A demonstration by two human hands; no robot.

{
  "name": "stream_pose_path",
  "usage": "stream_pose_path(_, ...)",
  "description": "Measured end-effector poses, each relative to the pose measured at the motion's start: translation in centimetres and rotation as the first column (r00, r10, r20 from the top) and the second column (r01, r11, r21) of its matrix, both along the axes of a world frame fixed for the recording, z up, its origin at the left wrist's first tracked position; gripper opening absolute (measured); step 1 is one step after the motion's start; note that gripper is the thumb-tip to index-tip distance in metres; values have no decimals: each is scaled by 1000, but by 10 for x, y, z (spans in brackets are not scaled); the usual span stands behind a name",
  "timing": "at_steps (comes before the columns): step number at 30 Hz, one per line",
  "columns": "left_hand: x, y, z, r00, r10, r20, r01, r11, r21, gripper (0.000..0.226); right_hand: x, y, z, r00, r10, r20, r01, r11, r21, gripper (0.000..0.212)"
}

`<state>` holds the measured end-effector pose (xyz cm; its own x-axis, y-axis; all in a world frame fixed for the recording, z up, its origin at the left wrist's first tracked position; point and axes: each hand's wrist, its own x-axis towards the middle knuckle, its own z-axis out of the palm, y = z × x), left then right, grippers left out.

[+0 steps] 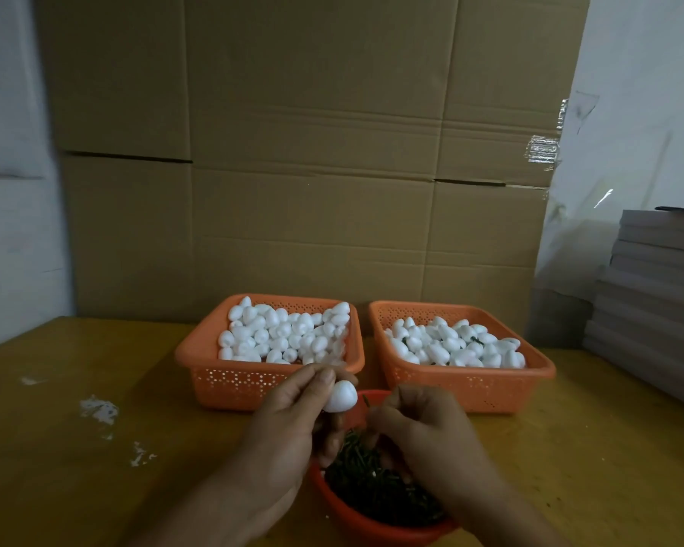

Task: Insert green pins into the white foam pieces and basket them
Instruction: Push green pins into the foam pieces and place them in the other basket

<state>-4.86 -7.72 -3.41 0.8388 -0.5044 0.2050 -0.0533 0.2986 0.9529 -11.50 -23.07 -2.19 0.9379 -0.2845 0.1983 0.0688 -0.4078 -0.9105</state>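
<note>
**Foam piece pinched over the pin bowl, both hands close together**

Nearest the camera, a red bowl (376, 525) sits on the yellow-brown surface (95, 487), heaped with dark green pins (376, 487); its near rim is partly covered by both forearms, and single pins are hard to separate in the dim tangle. Above its left side the left hand (293, 420) pinches one white foam piece (341, 396) between thumb and fingertips, the egg-shaped piece standing clear of the fingers toward the right. Just beside it, the right hand (419, 424) hovers over the bowl with its fingers curled inward. A thin green sliver (366, 400) shows in the gap between that hand and the foam piece, apparently a pin, but the fingertips face away from the camera, so I cannot tell whether they grip it.

Behind the hands stand two orange perforated baskets side by side. The left basket (222, 384) is heaped with plain white foam pieces; its front right corner is hidden by the left hand. The right basket (490, 388) holds foam pieces with bits of green showing among them. White scuffs (97, 410) mark the surface at left.

Farthest back, a cardboard sheet (312, 152) stands upright behind the baskets, and a stack of pale boards (656, 290) is cut off by the right edge.
</note>
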Motion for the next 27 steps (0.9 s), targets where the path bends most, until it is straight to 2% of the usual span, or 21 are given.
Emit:
stream_pose_path(3, 1, 0, 0, 1000, 7, -27, -7, 1000, -2, 28, -3, 3, 5, 991, 130, -28, -120, 963, 242, 35)
stream_pose_path(5, 0, 1, 0, 999, 3, -43, -3, 1000, -10, 28, -3, 4, 7, 991, 133, 15, -129, 922, 366, 41)
stream_pose_path(11, 2, 2, -2, 997, -15, -72, 14, 1000, -19, 31, 0, 3, 6, 995, 59, 77, -91, 848, 522, 38)
stream_pose_path(15, 3, 2, -3, 998, -23, -61, 22, 1000, -18, 31, 2, 3, 6, 990, 60, 130, -123, 824, 552, 18)
stream_pose_path(24, 4, 1, -4, 999, -19, -42, 19, 1000, 0, 31, 3, -4, 4, 979, 78, 189, -163, 856, 491, 14)
stream_pose_path(27, 4, 1, -4, 999, -21, -44, 21, 1000, 5, 31, 2, -6, 5, 976, 87, 199, -180, 839, 514, 17)
